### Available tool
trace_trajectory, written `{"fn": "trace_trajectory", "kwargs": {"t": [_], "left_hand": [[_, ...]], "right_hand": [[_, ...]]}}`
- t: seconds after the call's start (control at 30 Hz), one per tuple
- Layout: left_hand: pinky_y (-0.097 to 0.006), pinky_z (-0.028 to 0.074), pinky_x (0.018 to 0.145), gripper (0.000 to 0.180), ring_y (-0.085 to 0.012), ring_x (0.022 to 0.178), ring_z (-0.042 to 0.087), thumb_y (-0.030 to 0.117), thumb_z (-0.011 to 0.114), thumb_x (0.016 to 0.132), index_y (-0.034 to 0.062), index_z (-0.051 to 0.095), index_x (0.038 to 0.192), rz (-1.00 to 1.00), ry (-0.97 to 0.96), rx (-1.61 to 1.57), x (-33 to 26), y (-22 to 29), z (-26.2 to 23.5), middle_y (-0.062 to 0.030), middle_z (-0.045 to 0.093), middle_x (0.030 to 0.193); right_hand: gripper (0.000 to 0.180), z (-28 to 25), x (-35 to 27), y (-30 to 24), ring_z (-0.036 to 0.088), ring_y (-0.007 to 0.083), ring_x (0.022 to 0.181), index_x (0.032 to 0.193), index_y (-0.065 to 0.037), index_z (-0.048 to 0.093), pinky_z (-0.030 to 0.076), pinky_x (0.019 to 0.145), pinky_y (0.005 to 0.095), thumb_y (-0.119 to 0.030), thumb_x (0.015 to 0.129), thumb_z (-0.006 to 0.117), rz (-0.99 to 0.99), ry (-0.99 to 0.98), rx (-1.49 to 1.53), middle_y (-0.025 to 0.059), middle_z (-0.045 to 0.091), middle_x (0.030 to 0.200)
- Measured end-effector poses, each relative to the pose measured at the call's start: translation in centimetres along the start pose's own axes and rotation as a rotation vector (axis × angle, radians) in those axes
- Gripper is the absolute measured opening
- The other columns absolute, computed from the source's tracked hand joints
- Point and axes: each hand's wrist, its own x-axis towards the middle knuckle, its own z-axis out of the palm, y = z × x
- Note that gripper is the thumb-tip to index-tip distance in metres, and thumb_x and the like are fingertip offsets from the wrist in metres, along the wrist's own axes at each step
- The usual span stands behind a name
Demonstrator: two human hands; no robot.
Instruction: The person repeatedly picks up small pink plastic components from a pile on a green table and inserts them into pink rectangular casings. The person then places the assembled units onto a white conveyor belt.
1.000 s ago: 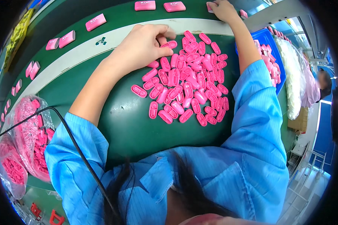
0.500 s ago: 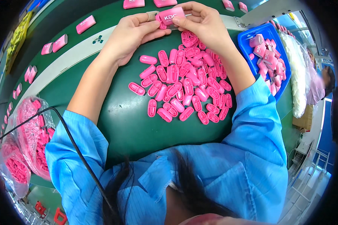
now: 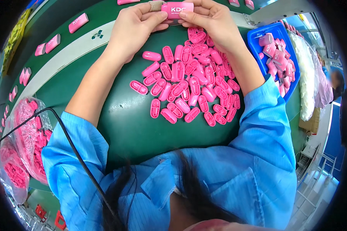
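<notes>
I see green table (image 3: 131,131) | pile of pink caps (image 3: 192,88) centre | blue tray (image 3: 258,38) at 2 o'clock | left hand (image 3: 133,27) and right hand (image 3: 212,21) both clamped on pink case (image 3: 177,9) at 12 o'clock

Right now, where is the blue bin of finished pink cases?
In the head view the blue bin sits at the upper right, on the green table just beyond the right hand, beside the pile of small pink caps.
</notes>
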Motion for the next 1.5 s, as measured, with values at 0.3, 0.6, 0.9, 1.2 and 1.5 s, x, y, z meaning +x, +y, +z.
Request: {"fn": "trace_trajectory", "kwargs": {"t": [0.3,0.6,0.9,1.2,1.5], "left_hand": [[-0.027,0.056,0.092,0.027,-0.0125,0.105,0.068,0.006,0.054,0.106,-0.0028,0.063,0.13,0.001,0.025,-0.099,-0.5,0.0,0.7,-0.0067,0.071,0.12],[-0.027,0.056,0.089,0.032,-0.0123,0.099,0.068,0.0,0.058,0.102,-0.0093,0.061,0.133,0.126,0.087,0.22,-1.2,0.8,1.1,-0.0102,0.073,0.112],[-0.031,0.055,0.093,0.043,-0.021,0.111,0.069,-0.002,0.056,0.101,-0.0105,0.049,0.143,0.39,0.087,0.358,-2.1,0.6,2.5,-0.0192,0.069,0.125],[-0.045,0.058,0.072,0.02,-0.0373,0.072,0.072,0.02,0.072,0.09,0.0004,0.076,0.088,0.167,0.064,1.122,-5.0,7.5,0.9,-0.0213,0.071,0.074],[-0.044,0.058,0.073,0.019,-0.0364,0.078,0.072,0.016,0.076,0.085,0.0007,0.075,0.097,0.365,-0.056,1.446,-5.7,4.8,1.9,-0.0184,0.072,0.083]], "right_hand": [[0.023,-0.4,0.3,0.6,0.072,0.0148,0.09,0.119,0.0,0.064,0.059,0.082,0.0265,-0.004,0.097,0.07,0.083,-0.023,0.142,0.0094,0.074,0.106],[0.032,0.4,-0.5,0.7,0.071,0.0163,0.095,0.125,0.005,0.061,0.059,0.086,0.0275,0.001,0.095,0.07,-0.044,0.058,0.105,0.0135,0.073,0.113],[0.032,1.0,-0.4,-0.5,0.07,0.0155,0.097,0.125,0.007,0.061,0.058,0.085,0.0276,0.002,0.094,0.07,-0.105,0.116,-0.099,0.0135,0.074,0.113],[0.032,-4.1,6.9,1.7,0.073,0.0195,0.088,0.115,0.005,0.07,0.056,0.08,0.032,-0.016,0.092,0.073,-0.178,0.279,-0.668,0.0147,0.077,0.099],[0.022,-12.2,8.8,0.7,0.074,0.037,0.089,0.103,0.002,0.072,0.058,0.086,0.044,-0.016,0.092,0.066,0.043,0.311,-1.493,0.0188,0.076,0.094]]}}
